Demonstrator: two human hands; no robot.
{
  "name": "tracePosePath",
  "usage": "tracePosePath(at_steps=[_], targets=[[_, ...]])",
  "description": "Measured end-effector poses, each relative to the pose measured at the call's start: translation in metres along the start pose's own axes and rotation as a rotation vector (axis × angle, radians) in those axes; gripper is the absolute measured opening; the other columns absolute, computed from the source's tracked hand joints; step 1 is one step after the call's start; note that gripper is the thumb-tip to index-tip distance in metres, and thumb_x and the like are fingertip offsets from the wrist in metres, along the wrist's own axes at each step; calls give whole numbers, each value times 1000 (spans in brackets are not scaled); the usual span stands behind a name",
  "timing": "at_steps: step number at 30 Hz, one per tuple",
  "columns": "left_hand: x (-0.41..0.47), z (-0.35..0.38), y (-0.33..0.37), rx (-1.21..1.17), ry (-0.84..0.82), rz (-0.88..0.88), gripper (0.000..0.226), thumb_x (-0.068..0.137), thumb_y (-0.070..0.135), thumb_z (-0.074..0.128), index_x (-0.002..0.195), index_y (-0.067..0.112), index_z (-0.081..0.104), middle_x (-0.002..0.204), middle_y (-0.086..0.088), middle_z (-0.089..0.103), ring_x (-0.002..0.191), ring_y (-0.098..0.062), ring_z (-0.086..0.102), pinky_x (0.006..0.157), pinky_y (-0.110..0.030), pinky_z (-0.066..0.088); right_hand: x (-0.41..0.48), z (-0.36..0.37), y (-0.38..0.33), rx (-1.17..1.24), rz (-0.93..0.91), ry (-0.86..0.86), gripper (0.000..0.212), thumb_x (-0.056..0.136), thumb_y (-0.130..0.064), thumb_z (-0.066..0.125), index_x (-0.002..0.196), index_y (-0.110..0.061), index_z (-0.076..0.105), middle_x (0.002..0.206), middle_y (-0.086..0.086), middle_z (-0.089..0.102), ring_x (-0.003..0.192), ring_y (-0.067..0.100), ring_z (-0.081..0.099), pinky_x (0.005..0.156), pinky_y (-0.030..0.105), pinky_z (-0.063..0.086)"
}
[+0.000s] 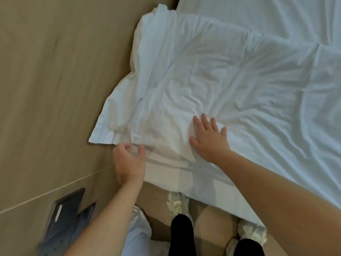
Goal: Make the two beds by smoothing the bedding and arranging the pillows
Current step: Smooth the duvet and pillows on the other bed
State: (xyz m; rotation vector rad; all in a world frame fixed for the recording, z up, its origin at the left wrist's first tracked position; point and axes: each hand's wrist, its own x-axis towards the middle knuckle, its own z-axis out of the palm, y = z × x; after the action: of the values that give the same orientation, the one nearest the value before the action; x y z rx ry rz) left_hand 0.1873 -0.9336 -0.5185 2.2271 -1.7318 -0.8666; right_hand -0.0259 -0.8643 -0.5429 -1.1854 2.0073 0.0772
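With right grip (208, 137) splayed flat, pins the pillow (175, 89) at the head of the bed (267, 13) beside the tan wall (55, 71), steadying it. Curls left grip (129, 159) at the pillowcase hem (103, 137), likely to tug creases out, though too blurred to tell whether pinching.

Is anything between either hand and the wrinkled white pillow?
Nothing visible. The right hand rests flat on the wrinkled white pillow; the left hand is at its near hem, blurred.

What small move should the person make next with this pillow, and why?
Probably sweep the flat right hand outward across the pillow, while the left hand, curled at its near edge, steadies it: the fabric is heavily creased.
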Motion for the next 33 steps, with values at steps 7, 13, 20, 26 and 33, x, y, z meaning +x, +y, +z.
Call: tracePosePath(at_steps=[7,13,20,26,33], targets=[[29,16,6,-935,-283,-767,138,26,91,71,146,34,32,139,-3,52,121,-30,56,97,-54,49,-10,6,-22,306,-78,-19,77,94,-64,39,153,-43,-6,164,-7,-11,151,27,-10,113,68,1],[53,25,13,-1184,-402,-645,75,71,75,65,126,24,63,119,-6,70,110,-28,66,101,-47,49,2,10,-19,279,-75,-99,77,89,-73,33,152,-48,-5,164,-7,-13,150,29,-11,112,72,1],[37,-1,77,-1010,-295,-416,49,68,32,85,111,16,66,111,-4,72,98,-19,69,87,-36,57,-8,-29,-28,1011,0,-127,88,83,-79,44,155,-38,15,162,-15,15,149,10,14,117,33,9],[-20,-37,150,-439,-369,457,48,76,21,81,116,29,58,102,22,61,98,2,60,80,-10,46,-34,-142,-9,1508,-38,-241,109,61,-88,58,152,-36,28,148,0,48,128,28,54,102,63,40],[-108,-28,216,-103,-378,1175,41,65,-2,80,98,14,61,79,23,53,82,-13,49,81,-37,48,-91,-250,57,1144,44,-76,65,75,-82,51,123,-40,60,133,-14,58,123,13,58,110,34,39]])
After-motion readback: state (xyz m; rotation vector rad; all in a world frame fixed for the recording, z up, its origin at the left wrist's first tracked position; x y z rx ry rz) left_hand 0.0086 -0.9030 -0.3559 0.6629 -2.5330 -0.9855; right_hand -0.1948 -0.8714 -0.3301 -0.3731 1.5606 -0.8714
